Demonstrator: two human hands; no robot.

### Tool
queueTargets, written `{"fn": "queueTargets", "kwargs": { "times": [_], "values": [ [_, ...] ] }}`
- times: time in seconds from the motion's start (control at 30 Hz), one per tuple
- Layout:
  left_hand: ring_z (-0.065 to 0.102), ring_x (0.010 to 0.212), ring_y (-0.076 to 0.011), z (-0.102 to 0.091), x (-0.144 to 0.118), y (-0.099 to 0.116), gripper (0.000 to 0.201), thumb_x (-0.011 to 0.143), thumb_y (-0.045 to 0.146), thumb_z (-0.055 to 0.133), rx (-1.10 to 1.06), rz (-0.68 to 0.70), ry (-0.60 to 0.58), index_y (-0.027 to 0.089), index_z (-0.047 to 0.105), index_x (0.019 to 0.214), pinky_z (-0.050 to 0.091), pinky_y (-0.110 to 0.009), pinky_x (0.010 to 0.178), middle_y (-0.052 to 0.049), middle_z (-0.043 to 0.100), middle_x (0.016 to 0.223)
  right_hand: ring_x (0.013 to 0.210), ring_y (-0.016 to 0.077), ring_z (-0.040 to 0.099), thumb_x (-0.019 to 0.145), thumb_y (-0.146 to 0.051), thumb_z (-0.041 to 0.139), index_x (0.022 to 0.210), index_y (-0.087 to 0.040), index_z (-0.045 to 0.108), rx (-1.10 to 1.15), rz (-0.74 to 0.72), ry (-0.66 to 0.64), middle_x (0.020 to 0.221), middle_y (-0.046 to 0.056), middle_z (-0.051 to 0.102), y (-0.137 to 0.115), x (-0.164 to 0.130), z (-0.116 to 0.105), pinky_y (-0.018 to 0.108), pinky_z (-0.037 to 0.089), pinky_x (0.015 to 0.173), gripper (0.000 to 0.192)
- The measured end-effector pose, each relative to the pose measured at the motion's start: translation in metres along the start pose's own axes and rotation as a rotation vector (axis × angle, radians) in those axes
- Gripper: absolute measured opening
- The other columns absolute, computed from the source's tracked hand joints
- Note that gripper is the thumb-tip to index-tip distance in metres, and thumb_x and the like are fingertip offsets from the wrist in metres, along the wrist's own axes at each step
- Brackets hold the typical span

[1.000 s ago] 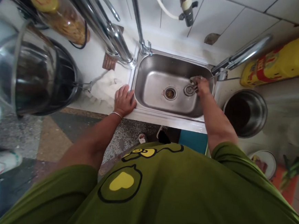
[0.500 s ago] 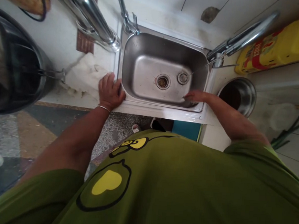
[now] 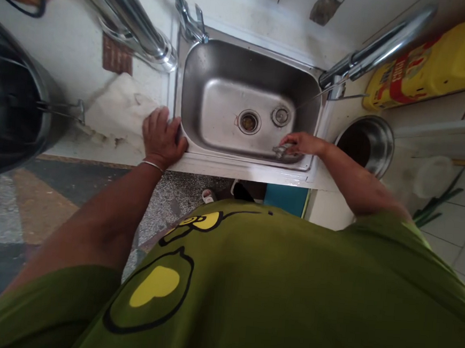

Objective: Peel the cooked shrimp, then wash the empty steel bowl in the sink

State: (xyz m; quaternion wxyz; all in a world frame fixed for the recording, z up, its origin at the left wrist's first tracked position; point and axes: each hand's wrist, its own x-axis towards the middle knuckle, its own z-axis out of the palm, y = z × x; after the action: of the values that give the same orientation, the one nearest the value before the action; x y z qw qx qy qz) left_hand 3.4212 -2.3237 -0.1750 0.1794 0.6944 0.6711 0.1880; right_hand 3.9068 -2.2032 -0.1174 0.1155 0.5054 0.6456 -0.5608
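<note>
**Sink check: small metal piece in right hand at near wall**

We had our left hand (image 3: 163, 143) flat on the front-left rim of the rectangular stainless-steel sink (image 3: 191, 85), fingers spread, gripping nothing, just bracing. Thin silver bangle (image 3: 151, 164) on that wrist.

Right hand (image 3: 301, 144) was down inside the basin at the near-right corner, fingertips pinched on a small shiny metal piece (image 3: 279, 152). Too small/blurred to ID; looked like a fitting or strainer part. It sat against the near wall of the basin, apart from both openings.

Basin otherwise: round drain hole (image 3: 248, 121) uncovered, w/ a smaller round metal cap (image 3: 281, 116) just beside it to the right. No water visible.

Around: chrome tap spout (image 3: 377, 48) over the right rim, yellow plastic jug (image 3: 430, 66) behind it, round steel pot (image 3: 364, 144) right of sink, white cloth (image 3: 118, 114) on counter near left hand.

Progress, our read only: piece grasped, drain open, nothing seated in it yet. Rest not started as far as visible.
</note>
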Motion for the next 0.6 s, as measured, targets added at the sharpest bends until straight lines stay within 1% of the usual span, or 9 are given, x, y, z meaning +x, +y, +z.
{"fn": "queueTargets", "kwargs": {
  "times": [0.07,0.17,0.23,0.3,0.37,0.43,0.5,0.53,0.6],
  "values": [
    [0.023,0.159,-0.041,0.001,0.0,0.0,0.073,0.096,0.069,0.055,-0.014,-0.009,-0.015,0.013,0.054,0.143,0.015,-0.073,0.127,-0.012,0.039,0.171,0.085,0.0154,0.063,0.086,-0.039,0.081,0.105,-0.013,0.08,-0.102,-0.075,-0.037,0.094,0.006,0.077,0.019,-0.029,-0.001,0.029,0.049,0.086,0.033],
    [0.021,0.16,-0.0386,0.002,0.001,-0.001,0.076,0.097,0.07,0.053,-0.009,-0.021,-0.026,0.012,0.053,0.145,0.014,-0.071,0.129,-0.011,0.038,0.172,0.094,0.0197,0.064,0.087,-0.034,0.075,0.089,-0.016,0.078,-0.232,-0.264,-0.025,0.1,0.01,0.077,0.038,-0.051,0.016,0.034,0.049,0.092,0.018],
    [0.021,0.16,-0.0381,0.004,0.001,-0.003,0.077,0.096,0.068,0.055,0.02,-0.014,-0.021,0.01,0.053,0.147,0.014,-0.069,0.129,-0.012,0.036,0.173,0.098,0.0219,0.065,0.088,-0.033,0.071,0.088,-0.019,0.076,-0.267,-0.367,0.0,0.1,0.011,0.077,0.042,-0.048,0.034,0.036,0.05,0.094,0.015],
    [0.022,0.16,-0.0381,0.004,0.0,-0.003,0.074,0.094,0.063,0.056,0.055,-0.007,-0.009,0.012,0.054,0.148,0.015,-0.067,0.13,-0.012,0.036,0.174,0.098,0.0217,0.065,0.09,-0.034,0.067,0.094,-0.02,0.075,-0.255,-0.396,0.027,0.101,0.01,0.076,0.036,-0.031,0.052,0.035,0.05,0.093,0.017],
    [0.025,0.161,-0.0389,0.002,-0.001,0.0,0.07,0.094,0.057,0.056,0.091,-0.007,-0.007,0.014,0.056,0.148,0.016,-0.065,0.13,-0.015,0.038,0.173,0.092,0.0203,0.066,0.09,-0.033,0.066,0.099,-0.019,0.074,-0.228,-0.326,0.107,0.099,0.008,0.076,0.023,-0.001,0.065,0.032,0.051,0.088,0.018],
    [0.028,0.161,-0.0397,0.0,-0.003,0.004,0.067,0.093,0.053,0.055,0.108,-0.02,-0.016,0.015,0.058,0.148,0.019,-0.063,0.13,-0.018,0.041,0.171,0.087,0.0188,0.066,0.09,-0.029,0.065,0.103,-0.018,0.071,-0.223,-0.173,0.265,0.097,0.007,0.076,0.005,0.036,0.068,0.03,0.052,0.084,0.018],
    [0.029,0.161,-0.0397,-0.002,-0.002,0.007,0.065,0.092,0.052,0.056,0.103,-0.037,-0.023,0.017,0.059,0.148,0.02,-0.061,0.13,-0.018,0.044,0.169,0.091,0.0183,0.067,0.094,-0.027,0.059,0.108,-0.017,0.07,-0.303,0.016,0.408,0.102,0.008,0.076,-0.014,0.071,0.06,0.027,0.052,0.085,0.02],
    [0.029,0.161,-0.0396,-0.002,-0.002,0.007,0.065,0.092,0.052,0.056,0.097,-0.042,-0.026,0.019,0.059,0.148,0.02,-0.061,0.13,-0.018,0.045,0.169,0.096,0.0187,0.068,0.097,-0.027,0.055,0.111,-0.017,0.069,-0.365,0.097,0.443,0.106,0.01,0.076,-0.021,0.083,0.053,0.026,0.052,0.087,0.023],
    [0.029,0.162,-0.04,0.0,0.0,0.005,0.066,0.091,0.051,0.057,0.088,-0.048,-0.029,0.021,0.058,0.15,0.019,-0.063,0.13,-0.018,0.046,0.168,0.102,0.0205,0.069,0.1,-0.028,0.049,0.113,-0.014,0.07,-0.483,0.17,0.417,0.111,0.015,0.076,-0.032,0.095,0.037,0.027,0.053,0.09,0.028]
  ]
}}
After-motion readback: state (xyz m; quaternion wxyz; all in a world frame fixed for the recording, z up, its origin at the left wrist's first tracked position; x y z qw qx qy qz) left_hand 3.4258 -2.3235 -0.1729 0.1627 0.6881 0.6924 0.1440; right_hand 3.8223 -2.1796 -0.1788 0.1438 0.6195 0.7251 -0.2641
